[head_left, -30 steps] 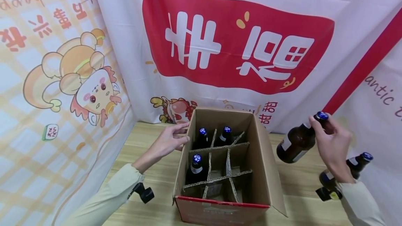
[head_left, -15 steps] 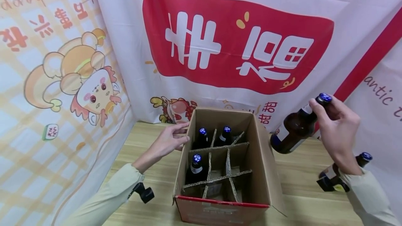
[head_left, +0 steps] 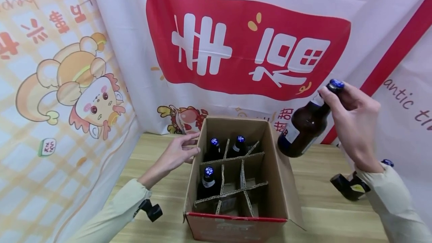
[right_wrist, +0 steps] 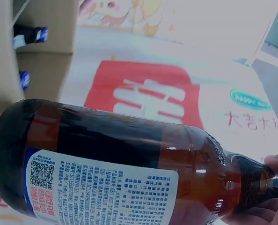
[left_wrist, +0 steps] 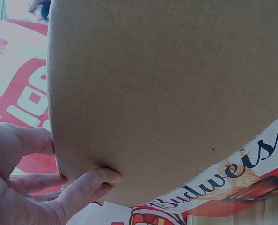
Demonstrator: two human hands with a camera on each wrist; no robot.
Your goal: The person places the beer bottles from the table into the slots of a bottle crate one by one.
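Note:
My right hand point(head_left: 356, 123) grips a brown glass beer bottle point(head_left: 305, 128) by its neck, just beneath the blue cap. Tilted, its base overlaps the right flap of an open cardboard box point(head_left: 236, 228) in the head view. Fine print and a QR code cover the bottle's white label point(right_wrist: 101, 187) in the right wrist view. On the opposite side, fingers of my left hand point(head_left: 173, 155) rest against the box's outside. From the left wrist, those fingers touch a brown flap point(left_wrist: 176, 84) near its edge, above "Budweiser" lettering point(left_wrist: 204, 183).
Cardboard dividers point(head_left: 233, 158) split the box into cells. Three blue-capped bottles stand inside: back left point(head_left: 213, 149), back middle point(head_left: 239, 144) and middle left point(head_left: 208, 183). Another bottle point(head_left: 387, 162) is mostly hidden behind my right wrist. A printed cloth point(head_left: 249, 44) hangs behind the wooden table point(head_left: 314, 175).
My right hand has lifted the bottle and brought it left toward the box's right flap. My left hand keeps its place at the box. The head view has shifted slightly.

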